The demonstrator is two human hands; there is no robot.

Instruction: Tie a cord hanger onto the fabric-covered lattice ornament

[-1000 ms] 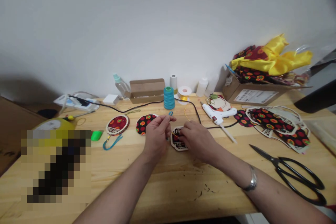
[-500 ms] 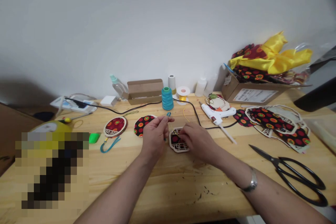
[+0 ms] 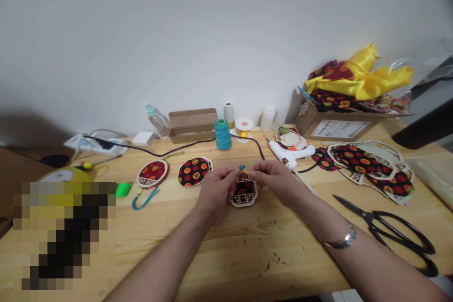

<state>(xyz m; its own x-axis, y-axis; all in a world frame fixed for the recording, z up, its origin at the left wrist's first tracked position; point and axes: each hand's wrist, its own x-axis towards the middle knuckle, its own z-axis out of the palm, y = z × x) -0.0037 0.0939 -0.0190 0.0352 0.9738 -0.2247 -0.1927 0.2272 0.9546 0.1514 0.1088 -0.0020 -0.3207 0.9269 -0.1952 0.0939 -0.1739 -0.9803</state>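
A wooden lattice ornament (image 3: 243,202) with dark red-patterned fabric lies on the table between my hands. My left hand (image 3: 216,189) is closed in a pinch on a teal cord (image 3: 242,167), whose looped end pokes out past the fingertips at the ornament's top edge. From the right, my right hand (image 3: 272,178) pinches a thin yellow cord (image 3: 249,153) that runs up towards the spool (image 3: 244,125) behind. The fingertips of both hands nearly meet over the ornament's upper part and hide where the cords cross. A floral octagonal piece (image 3: 193,172) lies just left of my left hand.
Behind stands a teal thread cone (image 3: 222,136). A white glue gun (image 3: 292,153) with black cable lies right of my hands. Large black-handled scissors (image 3: 368,217) lie front right. A round ornament (image 3: 153,173) rests at left, a full carton (image 3: 339,125) at back right.
My left hand has moved right with the teal cord, over the ornament's top. My right hand has shifted up to the ornament's upper right, and a yellow loop now shows between them.
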